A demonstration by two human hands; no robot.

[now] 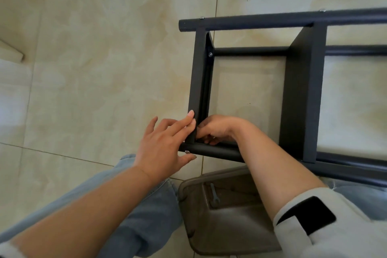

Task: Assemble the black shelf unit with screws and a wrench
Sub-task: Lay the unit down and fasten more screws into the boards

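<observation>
Left hand [165, 144] flat on the shelf panel [198, 81] — right hand [215, 129] curled inside, grip unclear.

Both bare forearms reach forward and down from the bottom edge. The left hand [165, 144] is spread, palm down, its fingers straight and splayed, the index and middle fingertips [191, 114] pointing up and right, the thumb stretched out low to the right. The right hand [215, 129] sits just beside it, wrist bent, its fingers curled tightly under the palm; what they pinch cannot be made out. The right sleeve is pushed up to the elbow.
</observation>
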